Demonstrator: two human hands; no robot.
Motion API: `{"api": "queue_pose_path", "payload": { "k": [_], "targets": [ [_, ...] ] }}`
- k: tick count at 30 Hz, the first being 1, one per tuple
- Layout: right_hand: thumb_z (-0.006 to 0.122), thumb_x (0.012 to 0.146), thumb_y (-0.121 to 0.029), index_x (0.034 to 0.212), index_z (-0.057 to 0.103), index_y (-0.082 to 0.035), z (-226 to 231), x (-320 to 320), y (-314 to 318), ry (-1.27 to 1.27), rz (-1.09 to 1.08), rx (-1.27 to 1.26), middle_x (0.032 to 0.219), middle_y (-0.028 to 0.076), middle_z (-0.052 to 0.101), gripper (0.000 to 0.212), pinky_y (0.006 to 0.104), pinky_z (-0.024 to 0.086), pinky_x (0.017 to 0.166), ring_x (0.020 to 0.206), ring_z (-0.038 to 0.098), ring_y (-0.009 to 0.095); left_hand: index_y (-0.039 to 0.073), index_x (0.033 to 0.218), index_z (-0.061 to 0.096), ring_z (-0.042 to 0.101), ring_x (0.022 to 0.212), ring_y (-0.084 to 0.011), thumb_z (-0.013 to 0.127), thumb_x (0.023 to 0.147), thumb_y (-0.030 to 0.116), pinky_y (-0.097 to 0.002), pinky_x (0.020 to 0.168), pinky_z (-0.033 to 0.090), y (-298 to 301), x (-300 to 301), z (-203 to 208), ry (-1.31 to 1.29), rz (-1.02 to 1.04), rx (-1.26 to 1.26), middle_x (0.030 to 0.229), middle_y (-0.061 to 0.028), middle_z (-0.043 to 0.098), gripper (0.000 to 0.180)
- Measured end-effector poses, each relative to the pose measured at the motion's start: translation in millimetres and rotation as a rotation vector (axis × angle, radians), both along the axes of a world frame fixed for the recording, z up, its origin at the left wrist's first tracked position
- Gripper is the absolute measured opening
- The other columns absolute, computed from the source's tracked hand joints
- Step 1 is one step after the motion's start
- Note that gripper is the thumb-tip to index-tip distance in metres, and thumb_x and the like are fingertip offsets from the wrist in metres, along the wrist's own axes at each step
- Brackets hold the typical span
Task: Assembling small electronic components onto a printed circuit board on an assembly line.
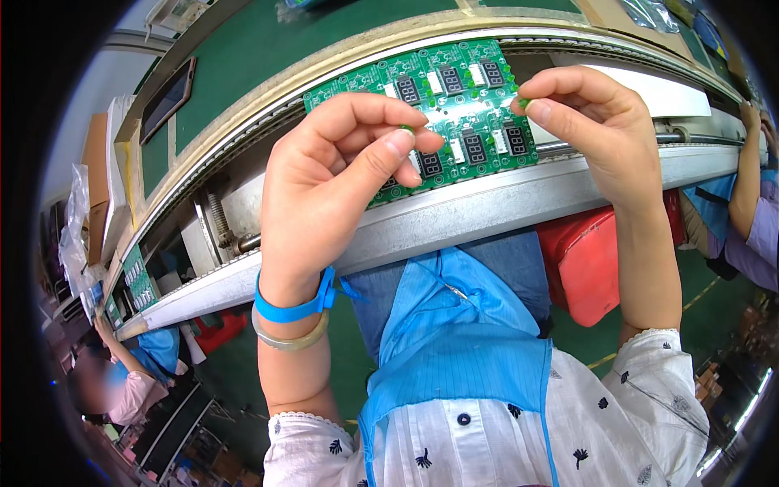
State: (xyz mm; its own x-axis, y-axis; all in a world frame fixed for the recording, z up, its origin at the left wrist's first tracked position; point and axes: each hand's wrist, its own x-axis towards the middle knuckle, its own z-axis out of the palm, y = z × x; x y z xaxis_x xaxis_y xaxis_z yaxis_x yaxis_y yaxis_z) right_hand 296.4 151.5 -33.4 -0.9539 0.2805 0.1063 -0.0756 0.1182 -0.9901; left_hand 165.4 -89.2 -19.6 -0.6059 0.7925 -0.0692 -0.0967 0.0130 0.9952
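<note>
A green circuit board panel (442, 114) lies across the conveyor rails in front of me. Rows of dark digit displays (451, 79) and white connectors (434, 84) stand on it. My left hand (324, 178) is over its left part, thumb and fingers pinched on a small green rounded component (406, 129). At the panel's right edge, my right hand (600, 134) pinches another small green component (523, 103) between thumb and forefinger. Similar green components (469, 82) sit on the board. My left hand hides the panel's lower left part.
A silver rail (479, 195) runs along the near side of the conveyor. More boards (139, 280) lie farther left on the line. A phone (169, 99) rests on the green bench at upper left. A red stool (578, 264) stands below. Co-workers (122, 381) sit at both ends.
</note>
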Motion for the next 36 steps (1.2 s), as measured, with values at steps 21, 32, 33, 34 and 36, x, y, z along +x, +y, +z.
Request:
{"api": "queue_pose_path", "payload": {
  "k": [21,32,33,34,36],
  "targets": [
    [0.075,0.092,-0.006,0.106,0.075,-0.001,-0.1,7.8,-8.9,-0.02,-0.041,0.266,0.096,0.003,0.074,0.015,0.0228,0.052,0.077,0.087,0.066,0.009,-0.001,0.109,0.076,0.066,0.086,-0.0063,0.075,0.091,0.001,-0.0203,0.076,0.052,0.0,5.1,-6.9,-0.036,0.1,-0.05,0.096,-0.0022,0.073,0.018],
    [0.078,0.08,-0.001,0.094,0.073,-0.003,10.8,0.0,-9.8,0.119,0.124,1.061,0.091,0.008,0.069,0.015,0.0349,0.048,0.077,0.088,0.062,0.026,0.005,0.097,0.08,0.046,0.067,-0.0011,0.076,0.085,0.002,-0.0191,0.059,0.038,1.6,14.8,-17.8,0.183,0.155,-0.117,0.078,0.0059,0.066,0.014],
    [0.078,0.08,-0.001,0.094,0.073,-0.003,11.3,-0.5,-11.0,0.107,0.146,1.077,0.09,0.008,0.068,0.015,0.036,0.048,0.077,0.088,0.061,0.027,0.005,0.097,0.08,0.046,0.067,-0.0011,0.076,0.085,0.002,-0.0191,0.059,0.038,0.6,14.7,-16.9,0.176,0.162,-0.113,0.078,0.0059,0.066,0.014],
    [0.078,0.08,-0.001,0.094,0.073,-0.003,11.9,-0.6,-11.9,0.105,0.156,1.082,0.09,0.008,0.068,0.015,0.036,0.048,0.077,0.088,0.061,0.027,0.002,0.101,0.078,0.056,0.077,-0.0035,0.075,0.086,-0.003,-0.019,0.068,0.044,-0.8,13.9,-13.9,0.22,0.127,-0.149,0.088,0.0011,0.07,0.016],
    [0.077,0.08,-0.001,0.093,0.072,-0.003,12.6,-0.5,-13.7,0.086,0.167,1.114,0.089,0.008,0.067,0.014,0.037,0.047,0.077,0.088,0.061,0.028,-0.002,0.105,0.076,0.065,0.086,-0.0058,0.073,0.088,-0.008,-0.0189,0.076,0.05,-3.4,13.2,-15.2,0.256,0.1,-0.18,0.098,-0.0037,0.074,0.018]
  ]
}}
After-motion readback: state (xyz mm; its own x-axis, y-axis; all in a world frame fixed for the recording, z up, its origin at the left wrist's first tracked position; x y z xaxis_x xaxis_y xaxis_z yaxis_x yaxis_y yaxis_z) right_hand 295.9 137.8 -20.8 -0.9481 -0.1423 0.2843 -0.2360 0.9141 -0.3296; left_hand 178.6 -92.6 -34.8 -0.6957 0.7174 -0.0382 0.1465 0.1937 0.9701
